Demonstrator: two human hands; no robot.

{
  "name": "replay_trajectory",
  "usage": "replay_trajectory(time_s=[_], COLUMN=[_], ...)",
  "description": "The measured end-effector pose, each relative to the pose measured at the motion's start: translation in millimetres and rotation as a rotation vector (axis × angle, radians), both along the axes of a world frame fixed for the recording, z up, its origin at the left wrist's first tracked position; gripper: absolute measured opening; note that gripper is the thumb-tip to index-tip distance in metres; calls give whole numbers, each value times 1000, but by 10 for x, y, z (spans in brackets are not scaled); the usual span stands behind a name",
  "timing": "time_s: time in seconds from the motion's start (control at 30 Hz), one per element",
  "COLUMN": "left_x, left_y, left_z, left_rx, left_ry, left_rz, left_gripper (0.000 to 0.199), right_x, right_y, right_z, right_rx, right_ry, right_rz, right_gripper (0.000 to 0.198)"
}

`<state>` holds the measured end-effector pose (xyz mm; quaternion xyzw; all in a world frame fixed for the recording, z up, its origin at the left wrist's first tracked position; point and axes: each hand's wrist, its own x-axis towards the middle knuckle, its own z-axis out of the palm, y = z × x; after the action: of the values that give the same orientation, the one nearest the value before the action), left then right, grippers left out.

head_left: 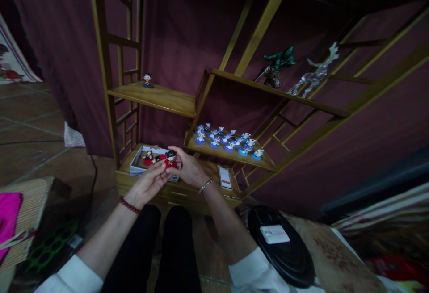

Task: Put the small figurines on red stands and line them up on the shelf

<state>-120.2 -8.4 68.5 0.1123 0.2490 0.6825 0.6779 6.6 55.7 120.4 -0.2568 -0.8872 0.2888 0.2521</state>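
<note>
Both my hands hold one small red figurine (171,160) with black hair, in front of the wooden display shelf. My left hand (152,181) grips it from the lower left with its fingertips. On the other side, my right hand (187,168) has thumb and fingers closed around its right edge. Just behind and left of my hands, an open cardboard box (136,168) holds several more red and black figurines (147,155); my hands hide part of the box. A similar single figurine (147,80) stands upright on the left shelf board (167,98).
Several blue and white figurines (229,144) stand in rows on the middle shelf. A phone (225,177) lies on the lower board. Above are a dark green statuette (278,67) and a clear glass one (317,74). A black oval object (281,250) is at lower right.
</note>
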Motion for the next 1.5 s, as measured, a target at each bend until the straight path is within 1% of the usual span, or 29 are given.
replay_trajectory(time_s=[0.17, 0.53, 0.73, 0.9, 1.07, 1.2, 1.3, 1.5], left_x=[-53, -240, -348, -488, -581, -583, -542, -395], left_y=[42, 65, 45, 23, 14, 48, 84, 121], left_z=[-27, -100, -74, -45, 49, 133, 153, 143], left_rx=[13, -25, -33, -39, -31, 2, 20, 21], left_ry=[-20, -18, -47, -20, 25, 40, 30, 21], left_rz=[6, 13, 13, 41, 60, 66, 60, 29], left_gripper=[15, 15, 19, 19, 20, 21, 20, 17], right_x=[-68, -218, -335, -493, -604, -608, -558, -385], right_y=[19, 17, 20, 31, 44, 72, 102, 144], right_z=[-8, -69, -66, -46, -5, 77, 121, 94], right_rx=[10, -12, -46, -71, -66, -4, 18, 10], right_ry=[44, 66, 73, 83, 54, 50, 48, 72], right_rz=[11, -16, -25, -5, 7, 11, 5, 3], right_gripper=[59, 57, 56, 56, 58, 58, 57, 59])
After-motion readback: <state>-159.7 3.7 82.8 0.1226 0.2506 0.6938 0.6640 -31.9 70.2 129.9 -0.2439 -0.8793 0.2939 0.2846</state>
